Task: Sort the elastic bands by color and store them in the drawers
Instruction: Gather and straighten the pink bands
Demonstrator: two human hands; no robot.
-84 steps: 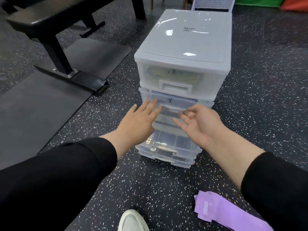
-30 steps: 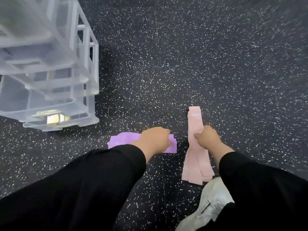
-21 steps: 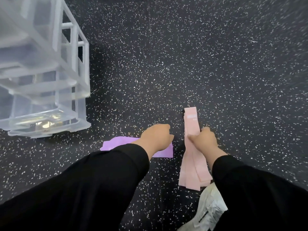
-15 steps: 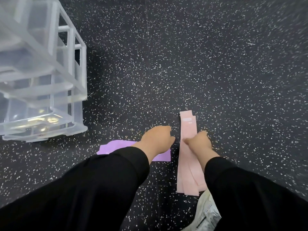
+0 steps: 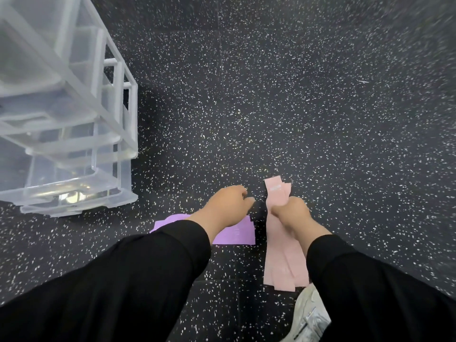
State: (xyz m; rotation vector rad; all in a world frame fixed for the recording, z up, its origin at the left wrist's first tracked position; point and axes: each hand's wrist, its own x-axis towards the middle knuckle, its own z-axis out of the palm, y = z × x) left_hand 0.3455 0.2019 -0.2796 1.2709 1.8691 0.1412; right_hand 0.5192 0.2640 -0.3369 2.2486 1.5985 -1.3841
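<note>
Speckled black floor (image 5: pixel 296 107), drawer unit (image 5: pixel 74 119) upper left.
Right hand (image 5: pixel 293 213) grips pink bands (image 5: pixel 281 257); left hand (image 5: pixel 227 206), loosely curled, hovers over purple bands (image 5: pixel 234 234).

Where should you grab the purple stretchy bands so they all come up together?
Probably the right-hand end of the purple bands, coming from above. They lie flat on the floor with that end's edges stacked and bare, so fingers can slide under and pinch the lot. The left hand hovers there already.

Pink elastic bands (image 5: pixel 281 245) lie stacked lengthwise on the speckled floor (image 5: pixel 320 119), far ends bunched upward, just right of flat purple elastic bands (image 5: pixel 234 233). The translucent drawer unit (image 5: pixel 74 134) stands at left, bottom drawer pulled out.
</note>
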